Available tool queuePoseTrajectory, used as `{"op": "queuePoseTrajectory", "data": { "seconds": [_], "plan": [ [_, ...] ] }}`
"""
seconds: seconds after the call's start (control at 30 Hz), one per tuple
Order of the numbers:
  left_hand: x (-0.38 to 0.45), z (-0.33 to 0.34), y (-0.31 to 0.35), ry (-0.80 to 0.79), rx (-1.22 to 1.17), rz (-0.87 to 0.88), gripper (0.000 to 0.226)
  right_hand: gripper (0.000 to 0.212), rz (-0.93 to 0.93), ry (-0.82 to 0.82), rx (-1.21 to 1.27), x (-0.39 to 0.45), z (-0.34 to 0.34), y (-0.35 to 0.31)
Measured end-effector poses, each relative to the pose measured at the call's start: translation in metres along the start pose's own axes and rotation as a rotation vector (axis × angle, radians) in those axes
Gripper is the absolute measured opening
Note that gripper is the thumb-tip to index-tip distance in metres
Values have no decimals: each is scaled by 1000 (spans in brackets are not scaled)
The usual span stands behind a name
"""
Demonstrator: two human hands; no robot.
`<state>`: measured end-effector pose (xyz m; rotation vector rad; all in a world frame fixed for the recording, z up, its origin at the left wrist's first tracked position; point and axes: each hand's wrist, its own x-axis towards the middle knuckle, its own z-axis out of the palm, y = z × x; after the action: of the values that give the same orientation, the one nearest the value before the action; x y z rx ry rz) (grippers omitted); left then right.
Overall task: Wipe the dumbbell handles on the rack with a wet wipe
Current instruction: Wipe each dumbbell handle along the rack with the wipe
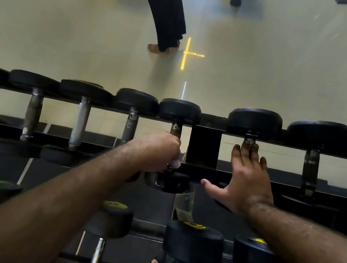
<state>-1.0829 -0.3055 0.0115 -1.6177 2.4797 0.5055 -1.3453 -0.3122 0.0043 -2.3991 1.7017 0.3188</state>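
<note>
so, left to right, as i see it from the head view.
far-left handles: four dumbbell handles [79,121] lie across the rack's upper rail [208,120], bare metal, no hand on them.
left hand [157,150]: my fingers are curled round the fifth handle [175,129], gripping it through the wet wipe.
wet wipe [175,163]: a small white corner shows under the fist, against the handle; the rest is hidden.
rack post [203,147]: black upright between my two hands.
right hand [245,178]: fingers straight and spread, holding nothing; fingertips [249,148] lie on the next dumbbell's handle, thumb out to the left.
right of that: one more handle [310,171], untouched.
lower tier: dumbbell heads with yellow labels [193,243].
floor: yellow cross mark [187,53]; another person's leg [166,9] beside it.
</note>
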Motion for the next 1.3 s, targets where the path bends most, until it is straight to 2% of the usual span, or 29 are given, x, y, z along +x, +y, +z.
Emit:
{"op": "queuePoseTrajectory", "data": {
  "seconds": [0.03, 0.07, 0.17, 0.23, 0.33, 0.4, 0.47, 0.5, 0.53, 0.57, 0.63, 0.67, 0.73, 0.77, 0.87, 0.9, 0.93, 0.97, 1.0, 1.07, 1.1, 1.13, 1.23, 1.3],
  "plan": [
    [0, -5, 0, -1, -31, -24, 22, 141, 0, 4, 1, 0, 0, 0],
    [3, -6, -1, 71, -40, -44, 24, 141, -3, 4, 2, -1, -1, 0],
    [14, 3, 2, 372, -3, -213, 29, 141, -14, 13, -10, -1, -2, -1],
    [20, 10, 9, 409, 65, -261, 31, 141, -23, 15, -26, 0, -3, -1],
    [16, 15, 20, 315, 51, -176, 29, 142, -29, 10, -38, 0, -2, 0],
    [6, 13, 28, 125, -19, -105, 22, 141, -36, 4, -36, -1, -2, 1],
    [-1, 7, 33, -74, -95, -123, 16, 141, -42, -2, -35, 0, -1, 2],
    [-1, 3, 32, -83, -127, -144, 14, 141, -47, -6, -32, 0, -1, 2],
    [3, -1, 30, -23, -141, -161, 13, 142, -54, -6, -30, 0, -1, 2],
    [8, -2, 26, 101, -122, -165, 15, 142, -59, 0, -25, 0, 0, 3],
    [19, -1, 17, 337, -13, -214, 30, 141, -64, 8, -18, 0, 0, 3],
    [24, 1, 15, 381, 79, -229, 34, 141, -65, 9, -17, -1, 0, 4],
    [27, 5, 20, 307, 216, -172, 33, 141, -65, 16, -13, -1, 0, 4],
    [25, 7, 25, 220, 189, -126, 29, 141, -67, 23, -8, 0, 1, 5],
    [13, 2, 38, -130, -26, -138, 20, 141, -69, 35, 0, -1, 3, 5],
    [9, -2, 35, -212, -91, -179, 17, 141, -70, 39, 0, -1, 4, 5],
    [6, -5, 29, -214, -157, -213, 14, 141, -70, 34, -4, 0, 5, 6],
    [3, -10, 23, -141, -230, -252, 12, 141, -71, 20, -11, 0, 4, 7],
    [2, -11, 14, 48, -279, -277, 12, 141, -71, 11, -15, 0, 4, 7],
    [3, -6, 4, 537, -322, -334, 18, 141, -74, 15, -16, 0, 3, 7],
    [3, 0, 5, 670, -335, -376, 20, 141, -74, 17, -16, 0, 4, 7],
    [4, 8, 9, 705, -362, -423, 22, 141, -75, 15, -17, 0, 4, 7],
    [-5, 31, 13, 539, -546, -558, 22, 141, -75, 6, -22, 1, 3, 7],
    [-22, 31, 1, 248, -641, -525, 35, 141, -76, 5, -18, 1, 4, 7]
  ]
}}
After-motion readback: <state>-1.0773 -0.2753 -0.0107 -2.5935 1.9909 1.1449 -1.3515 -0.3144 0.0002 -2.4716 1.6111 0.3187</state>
